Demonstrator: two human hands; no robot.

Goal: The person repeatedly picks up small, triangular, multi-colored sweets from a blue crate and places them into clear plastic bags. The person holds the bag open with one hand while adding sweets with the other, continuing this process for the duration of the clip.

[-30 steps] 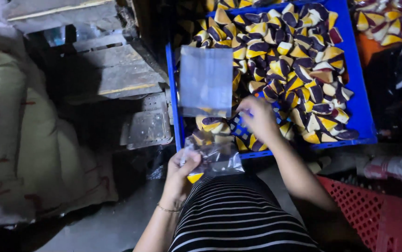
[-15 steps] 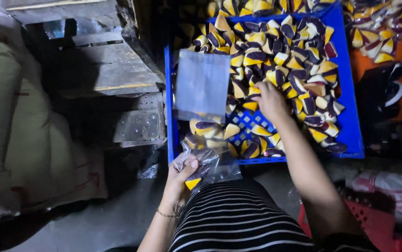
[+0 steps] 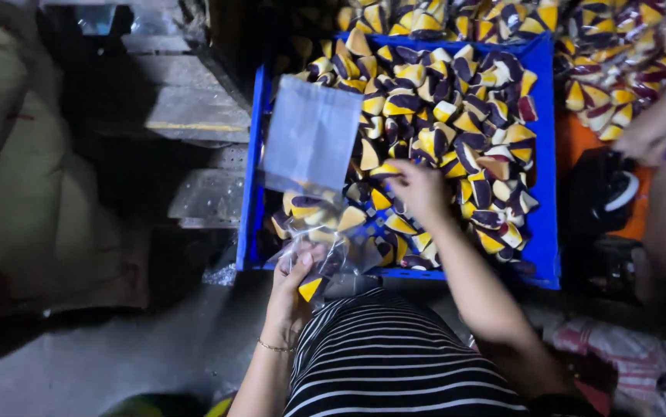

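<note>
A dim work floor lies below, pale sacks (image 3: 16, 177) at nine o'clock. The left hand (image 3: 296, 279) pinches a clear plastic bag (image 3: 319, 239) of yellow-and-purple wedge pieces at the near rim of the blue crate (image 3: 254, 162). The right hand (image 3: 419, 189), fingers curled, gathers pieces (image 3: 457, 131) at the crate's middle. Keeping the bag mouth wide should ease filling. A flat clear sleeve (image 3: 311, 133) stands at eleven o'clock.

My right hand (image 3: 419, 189) has open room only at the blue crate's (image 3: 253, 177) near-left corner; wedge pieces (image 3: 457, 116) crowd the rest. Upright clear bag (image 3: 311, 135) blocks the left side. Another person's hand (image 3: 646, 139) sits well right.
</note>
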